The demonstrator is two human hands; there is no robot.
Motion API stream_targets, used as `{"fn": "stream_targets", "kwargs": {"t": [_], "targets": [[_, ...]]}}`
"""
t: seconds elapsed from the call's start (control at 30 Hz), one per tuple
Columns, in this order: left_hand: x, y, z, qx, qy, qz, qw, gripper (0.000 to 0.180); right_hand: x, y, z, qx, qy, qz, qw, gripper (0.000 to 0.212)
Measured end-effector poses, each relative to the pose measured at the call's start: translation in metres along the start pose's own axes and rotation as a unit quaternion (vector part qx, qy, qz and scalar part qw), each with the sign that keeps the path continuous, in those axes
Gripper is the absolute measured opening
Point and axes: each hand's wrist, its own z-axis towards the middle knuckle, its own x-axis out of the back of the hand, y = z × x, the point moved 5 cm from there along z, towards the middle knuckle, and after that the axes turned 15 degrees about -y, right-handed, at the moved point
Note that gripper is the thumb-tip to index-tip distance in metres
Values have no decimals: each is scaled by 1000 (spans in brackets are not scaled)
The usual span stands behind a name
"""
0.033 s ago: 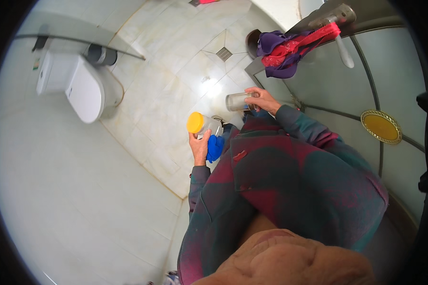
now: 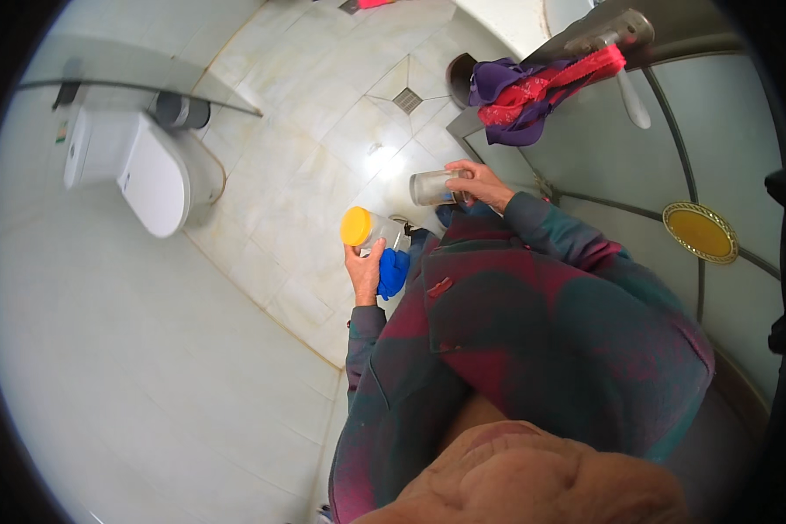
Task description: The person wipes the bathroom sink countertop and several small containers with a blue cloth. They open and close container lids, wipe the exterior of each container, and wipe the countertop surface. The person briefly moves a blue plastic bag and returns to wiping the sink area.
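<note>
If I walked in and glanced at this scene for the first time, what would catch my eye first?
Probably the bright yellow-lidded jar in the left hand, with a blue cloth bunched beside it, against the pale tiled floor. Just right of it, the right hand holds a clear glass. After that, the red and purple cloths draped at the upper right, and the white toilet at the left.

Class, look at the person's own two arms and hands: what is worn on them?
Both arms wear long sleeves in a dark teal and maroon check, ending at the wrists. The left hand and right hand are bare: no gloves, and no rings or watch that I can make out.
</note>
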Motion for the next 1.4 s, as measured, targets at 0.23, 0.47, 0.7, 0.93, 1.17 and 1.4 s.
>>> {"fn": "stream_targets", "kwargs": {"t": [0.23,0.47,0.7,0.93,1.17,1.4], "targets": [[10,67,85,-22,-16,62,998,59,6,-61,47,20,3,56,998,46],[-3,92,163,27,-65,134,989,59,37,-83,60,50,60,90,993,44],[-31,132,218,-8,-170,144,975,59,50,-82,66,35,163,181,969,45],[-9,173,294,10,-239,168,956,62,48,-100,107,29,201,214,956,51],[44,211,370,-5,-263,197,945,60,19,-153,166,83,243,249,934,50],[25,239,409,-1,-305,232,924,58,35,-184,173,93,290,201,931,52]]}}
